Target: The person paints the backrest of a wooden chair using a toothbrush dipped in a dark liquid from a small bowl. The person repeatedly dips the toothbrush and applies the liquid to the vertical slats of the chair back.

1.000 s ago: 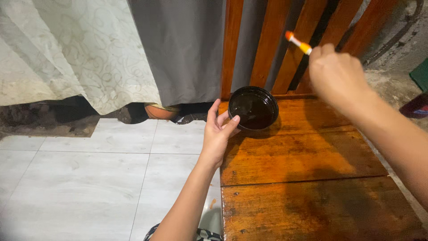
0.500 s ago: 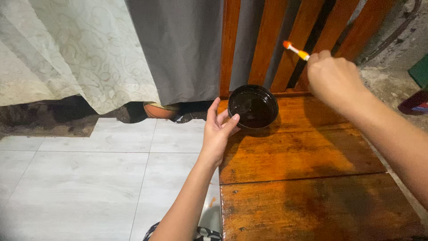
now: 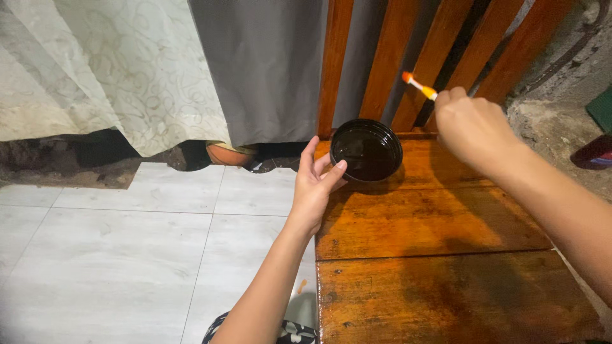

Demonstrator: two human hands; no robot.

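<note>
On the glossy wooden seat (image 3: 433,223), near its back left corner, a shallow black bowl (image 3: 366,150) of dark liquid sits with the left hand (image 3: 317,185) half-curled against its rim, thumb touching the edge, steadying rather than lifting. It looks light and rigid but prone to slopping, so the rim at both sides seems the safest hold. Beyond it, the right hand (image 3: 472,127) is closed around a thin brush handle (image 3: 419,85), its orange tip pointing toward the upright slats (image 3: 389,64).

A round black bowl (image 3: 366,150) full of dark, shiny liquid sits upright at the back left corner of the wet brown wooden seat (image 3: 433,223). A thin brush handle (image 3: 419,85), white and yellow with an orange tip, sticks up tilted just beside the wooden slats (image 3: 389,57).
</note>
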